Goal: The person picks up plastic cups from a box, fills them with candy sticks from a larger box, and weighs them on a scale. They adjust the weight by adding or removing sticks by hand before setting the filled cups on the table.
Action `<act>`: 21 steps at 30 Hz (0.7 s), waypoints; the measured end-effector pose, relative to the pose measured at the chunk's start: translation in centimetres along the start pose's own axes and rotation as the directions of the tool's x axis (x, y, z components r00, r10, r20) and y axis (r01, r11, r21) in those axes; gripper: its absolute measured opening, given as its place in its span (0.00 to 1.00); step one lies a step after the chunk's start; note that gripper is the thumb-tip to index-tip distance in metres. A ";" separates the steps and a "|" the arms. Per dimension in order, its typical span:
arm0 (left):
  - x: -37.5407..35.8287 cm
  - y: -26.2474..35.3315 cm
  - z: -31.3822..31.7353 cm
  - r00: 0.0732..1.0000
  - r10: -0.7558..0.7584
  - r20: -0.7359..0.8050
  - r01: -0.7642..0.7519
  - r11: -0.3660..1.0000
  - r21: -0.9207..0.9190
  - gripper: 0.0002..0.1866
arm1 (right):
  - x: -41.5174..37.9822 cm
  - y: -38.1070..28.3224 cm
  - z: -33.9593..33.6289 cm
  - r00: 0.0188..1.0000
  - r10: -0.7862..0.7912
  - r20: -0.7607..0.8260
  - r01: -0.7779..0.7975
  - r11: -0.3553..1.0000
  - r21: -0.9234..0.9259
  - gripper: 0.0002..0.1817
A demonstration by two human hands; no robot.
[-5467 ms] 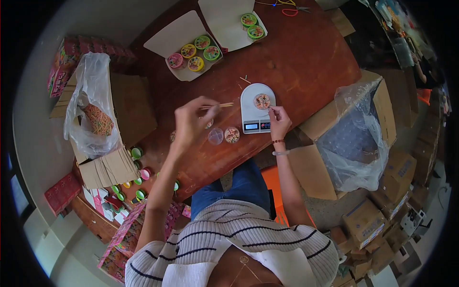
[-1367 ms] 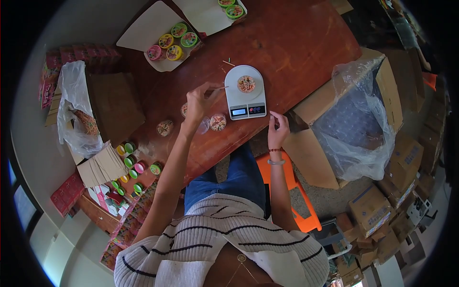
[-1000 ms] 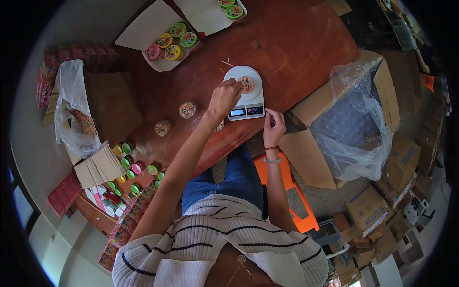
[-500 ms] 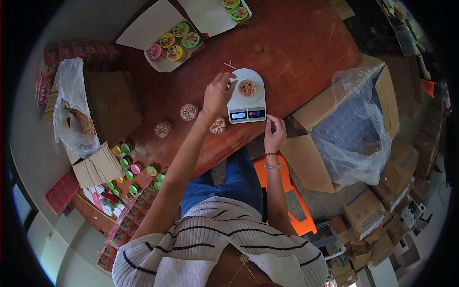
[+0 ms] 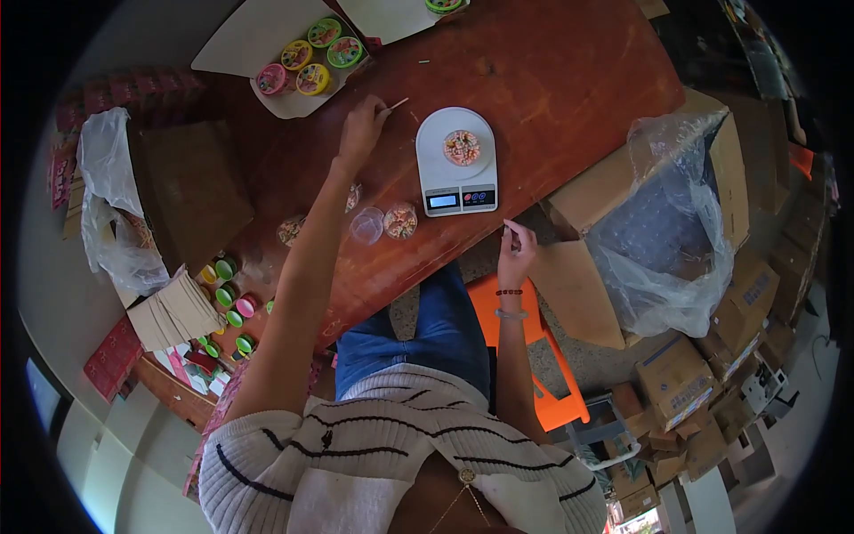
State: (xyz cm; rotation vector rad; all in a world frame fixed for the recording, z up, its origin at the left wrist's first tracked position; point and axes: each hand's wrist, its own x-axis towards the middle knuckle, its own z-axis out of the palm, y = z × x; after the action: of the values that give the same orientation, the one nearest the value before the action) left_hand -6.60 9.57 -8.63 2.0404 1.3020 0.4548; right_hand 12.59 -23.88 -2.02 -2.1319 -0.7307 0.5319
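My left hand (image 5: 361, 132) is over the table left of the kitchen scale, its fingertips closed on a thin, pale orange stick (image 5: 398, 104). On the white digital scale (image 5: 436, 169) sits a clear cup (image 5: 462, 148) filled with small multicoloured pieces. My right hand (image 5: 516, 252) is at the table's front edge, just below the scale, thumb and fingers pinched together. Whether anything small is in that pinch, I cannot make out. Left of the scale stand another filled cup (image 5: 400, 221) and a clear, empty-looking cup (image 5: 366, 226). More filled cups are partly behind my left forearm.
An open white carton (image 5: 267, 44) of colourful lidded tubs stands at the back left. Open cardboard boxes with plastic liners flank the table, one at left (image 5: 191, 169), one at right (image 5: 569, 276). Green, yellow and pink lids (image 5: 226, 294) lie at lower left. An orange chair (image 5: 507, 311) is below.
My left hand has moved left and away from the scale, and the stick that lay behind the scale is now in its fingers. My right hand has dropped slightly below the scale.
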 end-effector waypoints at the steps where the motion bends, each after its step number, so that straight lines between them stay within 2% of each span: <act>1: -1.0 -0.2 -0.9 1.000 0.003 0.000 -0.003 1.000 0.002 0.09 | 0.0 -0.2 0.1 0.999 0.031 0.012 -0.031 0.999 0.039 0.10; 3: -3.7 -0.2 -2.6 0.982 -0.182 0.047 0.188 0.958 -0.215 0.08 | 0.7 -0.7 0.8 1.000 0.025 0.013 -0.025 0.999 0.031 0.11; 4: -5.0 0.0 -3.3 0.982 -0.182 0.044 0.187 0.958 -0.216 0.08 | 1.4 -1.5 1.3 1.000 0.018 0.017 -0.018 1.000 0.021 0.13; 6: -7.6 0.7 -4.9 0.972 -0.237 0.001 0.232 0.948 -0.218 0.07 | 3.4 -3.8 3.1 0.998 -0.030 0.053 0.026 0.997 0.071 0.27; 8: -10.2 2.5 -6.7 0.966 -0.257 0.000 0.249 0.937 -0.244 0.07 | 6.5 -7.2 5.4 0.923 -0.384 0.024 0.384 0.917 -0.106 0.44; 10: -12.8 5.0 -8.7 0.969 -0.248 0.004 0.239 0.932 -0.271 0.07 | 8.4 -9.5 7.9 0.907 -0.401 0.126 0.402 0.915 0.016 0.50; 11: -14.2 6.2 -9.7 0.975 -0.224 -0.006 0.214 0.939 -0.268 0.07 | 9.4 -8.7 9.5 0.889 -0.416 0.190 0.420 0.907 0.021 0.46; 12: -15.8 6.5 -10.2 0.978 -0.204 -0.047 0.175 0.918 -0.355 0.07 | 9.8 -8.5 9.7 0.887 -0.400 0.229 0.400 0.915 0.050 0.43; 13: -17.8 7.0 -11.6 0.969 -0.242 -0.050 0.217 0.930 -0.298 0.08 | 10.7 -8.9 10.1 0.878 -0.393 0.272 0.384 0.919 0.088 0.41; 14: -19.6 7.2 -13.1 0.955 -0.287 -0.072 0.262 0.935 -0.240 0.10 | 10.2 -10.2 10.0 0.897 -0.406 0.176 0.364 0.903 0.227 0.37; 15: -22.0 6.1 -13.6 0.954 -0.252 -0.162 0.213 0.951 -0.224 0.11 | 9.4 -11.6 9.8 0.879 -0.468 0.088 0.441 0.870 0.218 0.37; 16: -24.1 5.5 -14.4 0.924 -0.329 -0.196 0.290 0.935 -0.204 0.10 | 8.8 -11.3 9.8 0.831 -0.533 0.158 0.535 0.844 0.038 0.36; 17: -26.5 5.1 -15.3 0.892 -0.401 -0.207 0.365 0.911 -0.193 0.09 | 8.7 -11.3 9.2 0.818 -0.462 0.341 0.434 0.887 0.161 0.36; 18: -28.1 5.0 -16.0 0.866 -0.379 -0.326 0.308 0.918 -0.251 0.06 | 8.1 -11.3 9.3 0.845 -0.444 0.299 0.397 0.894 0.207 0.36; 20: -30.2 5.8 -20.7 0.857 -0.331 -0.395 0.329 0.941 -0.076 0.07 | 7.5 -11.5 9.2 0.853 -0.458 0.251 0.424 0.888 0.178 0.35; 21: -30.7 5.6 -22.9 0.794 -0.256 -0.551 0.292 0.956 -0.024 0.06 | 7.1 -11.6 9.4 0.890 -0.416 0.186 0.365 0.895 0.255 0.35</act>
State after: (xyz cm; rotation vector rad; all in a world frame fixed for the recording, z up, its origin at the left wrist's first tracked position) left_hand -30.26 -11.59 13.52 1.7811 1.9447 0.9209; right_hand 8.65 -8.07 0.77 -1.6745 -1.1557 0.6162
